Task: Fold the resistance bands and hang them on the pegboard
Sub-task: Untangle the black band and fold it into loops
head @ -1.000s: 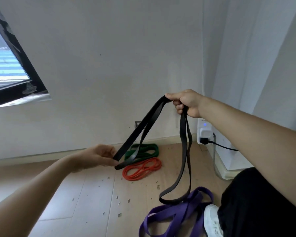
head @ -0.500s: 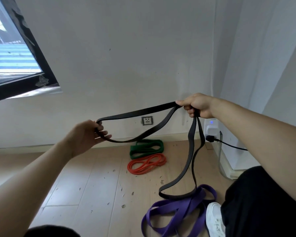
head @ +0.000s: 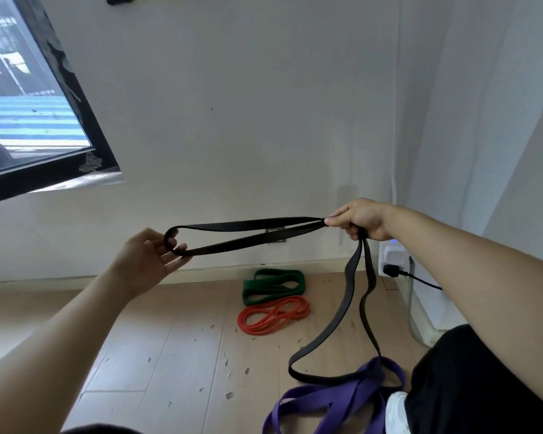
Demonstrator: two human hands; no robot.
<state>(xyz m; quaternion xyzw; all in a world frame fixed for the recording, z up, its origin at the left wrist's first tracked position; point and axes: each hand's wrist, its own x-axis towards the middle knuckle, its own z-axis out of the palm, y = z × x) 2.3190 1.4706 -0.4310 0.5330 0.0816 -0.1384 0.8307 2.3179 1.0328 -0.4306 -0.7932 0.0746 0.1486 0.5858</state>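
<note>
A long black resistance band (head: 251, 225) stretches almost level between my hands. My right hand (head: 362, 219) pinches it at the right, and a long loop of it hangs from that hand down to the floor. One end loop of the black band is hooked over the fingers of my left hand (head: 151, 258), whose fingers are spread. A purple band (head: 333, 402) lies in a loose heap on the floor at the bottom right. By the wall lie a folded green band (head: 273, 285) and a coiled orange band (head: 273, 314). No pegboard is in view.
A white wall faces me, with a black-framed window (head: 85, 126) at the upper left. A white plug (head: 392, 261) with a black cable sits low on the right. Small debris is scattered over the wooden floor (head: 157, 339). My dark-clothed leg and white shoe (head: 395, 411) are at the bottom right.
My left hand has risen from near the floor to chest height and moved left, pulling the band's end loop out level. My right hand has stayed put, gripping the band.
</note>
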